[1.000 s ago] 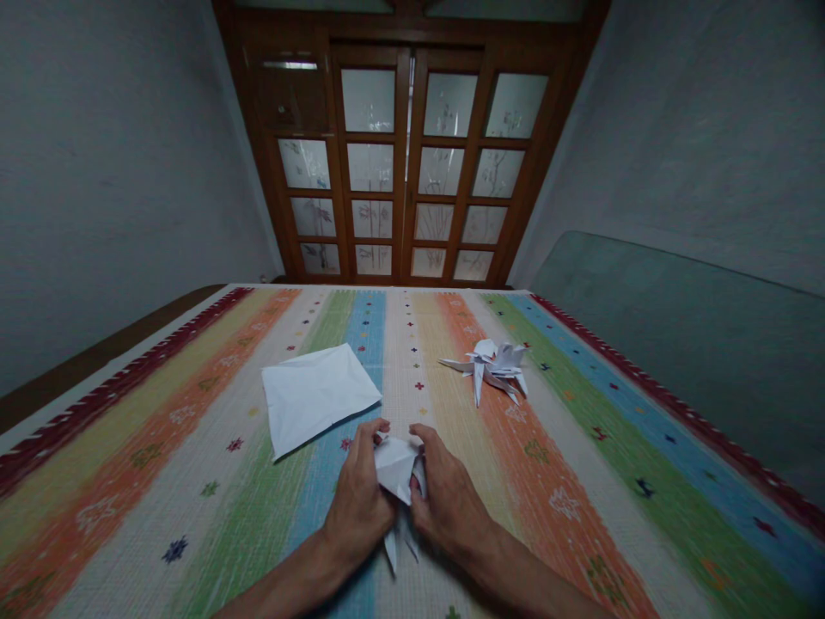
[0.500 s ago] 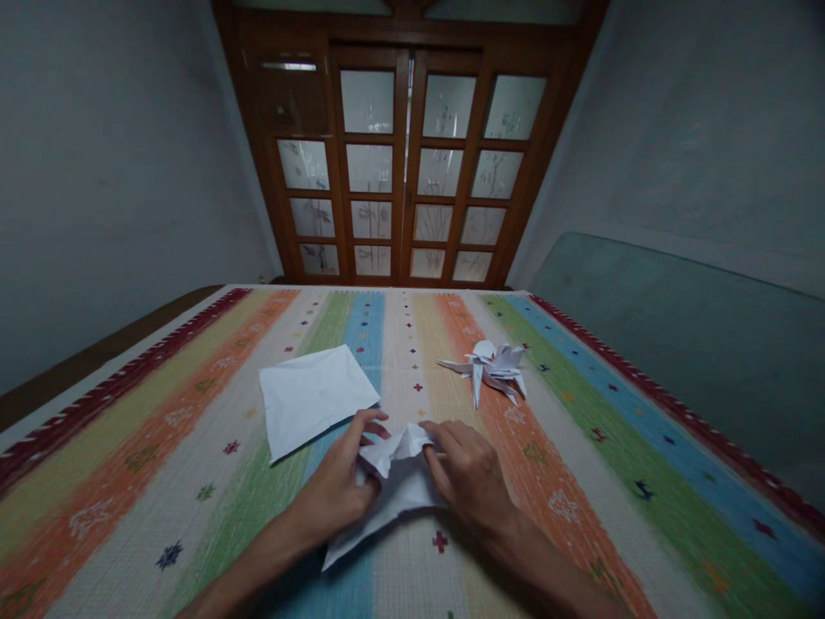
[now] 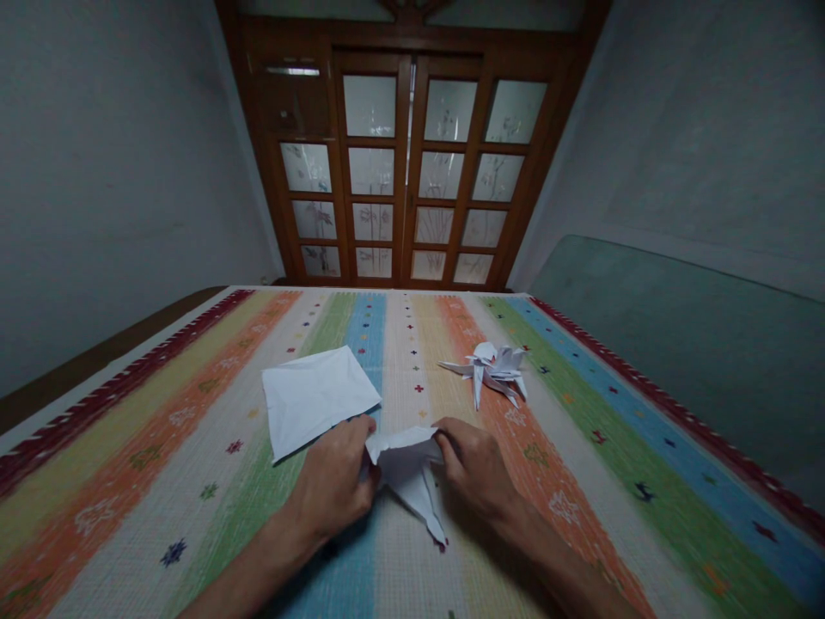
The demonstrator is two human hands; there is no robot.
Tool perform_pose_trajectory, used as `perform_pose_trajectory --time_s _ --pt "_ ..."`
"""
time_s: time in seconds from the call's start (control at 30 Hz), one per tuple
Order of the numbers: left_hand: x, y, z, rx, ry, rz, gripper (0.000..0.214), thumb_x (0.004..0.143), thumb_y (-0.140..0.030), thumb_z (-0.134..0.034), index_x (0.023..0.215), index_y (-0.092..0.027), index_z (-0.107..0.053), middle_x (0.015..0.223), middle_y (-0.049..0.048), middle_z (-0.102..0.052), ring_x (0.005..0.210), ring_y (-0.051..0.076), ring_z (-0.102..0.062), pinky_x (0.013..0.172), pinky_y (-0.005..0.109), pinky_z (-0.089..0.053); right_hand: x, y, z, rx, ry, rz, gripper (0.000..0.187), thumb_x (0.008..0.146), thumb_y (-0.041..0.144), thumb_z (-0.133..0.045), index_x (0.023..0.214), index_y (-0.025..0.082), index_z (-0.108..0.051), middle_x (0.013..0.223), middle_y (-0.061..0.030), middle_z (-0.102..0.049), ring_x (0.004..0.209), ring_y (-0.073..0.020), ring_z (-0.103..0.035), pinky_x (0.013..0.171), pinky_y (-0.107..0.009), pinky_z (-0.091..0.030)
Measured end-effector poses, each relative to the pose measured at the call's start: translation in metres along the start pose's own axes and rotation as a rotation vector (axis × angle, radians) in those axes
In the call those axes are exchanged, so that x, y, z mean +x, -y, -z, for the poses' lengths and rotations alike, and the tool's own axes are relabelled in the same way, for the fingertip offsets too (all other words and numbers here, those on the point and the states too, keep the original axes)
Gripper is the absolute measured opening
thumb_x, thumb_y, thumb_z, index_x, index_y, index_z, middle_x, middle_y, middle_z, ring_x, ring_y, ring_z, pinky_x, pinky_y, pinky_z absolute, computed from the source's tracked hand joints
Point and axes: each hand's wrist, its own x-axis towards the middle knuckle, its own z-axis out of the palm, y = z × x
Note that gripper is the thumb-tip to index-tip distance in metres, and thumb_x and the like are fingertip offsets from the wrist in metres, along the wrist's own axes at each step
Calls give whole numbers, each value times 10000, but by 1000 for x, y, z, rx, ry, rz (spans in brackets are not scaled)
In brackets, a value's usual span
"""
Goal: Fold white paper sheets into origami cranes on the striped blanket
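Between my hands is a partly folded sheet of white paper (image 3: pixel 405 464), its upper edge stretched sideways and a pointed flap hanging toward me. My left hand (image 3: pixel 340 468) is closed on the paper's left end, thumb and fingers pinching it. At the right end, my right hand (image 3: pixel 475 464) pinches the upper corner between thumb and fingers. Just beyond my left hand lies a flat stack of white paper (image 3: pixel 320 397). Folded white paper figures (image 3: pixel 493 371) with long pointed parts lie together past my right hand.
A striped, multicoloured cloth (image 3: pixel 212 516) covers the table. Beyond its far edge stand wooden doors with glass panes (image 3: pixel 412 172). A pale green padded panel (image 3: pixel 676 344) runs along the right side, and a plain wall (image 3: pixel 116 172) is on the left.
The paper has been turned and pulled wider between my hands. Its lower corner, earlier pointing left, now hangs as a narrow flap toward the right. Both hands have closed more tightly on it.
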Motion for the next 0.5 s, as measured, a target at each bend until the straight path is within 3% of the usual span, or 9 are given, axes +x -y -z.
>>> perform_pose_trajectory --time_s 0.13,0.23,0.37,0.5 --pt "-1 -2 -1 215 -48 21 308 753 -128 -529 1055 -171 -575 913 125 -669 870 308 -635 777 398 -468 1 0 4 41 62 -58 252 901 193 -464 850 198 -711 731 -42 -740 642 -186 -679 606 -259 -427" --pt "0 1 -3 258 -61 77 308 794 -119 -489 1083 -152 -589 886 134 -675 865 315 -649 767 398 -471 3 -2 6 77 120 -85 266 909 225 -479 908 209 -745 777 -50 -772 669 -200 -712 629 -267 -455" --pt "3 12 -6 61 -54 163 239 875 -153 -418 1001 -182 -619 858 116 -712 817 293 -684 722 365 -478 5 -6 8 108 154 -83 265 912 244 -497 906 222 -761 784 -47 -781 679 -206 -722 626 -271 -465" --pt "8 19 -3 -212 -121 211 206 893 -266 -438 884 -225 -639 793 50 -724 763 259 -684 713 339 -485 8 -10 10 94 137 -66 255 927 274 -508 919 225 -758 791 -41 -780 695 -206 -719 640 -277 -469"
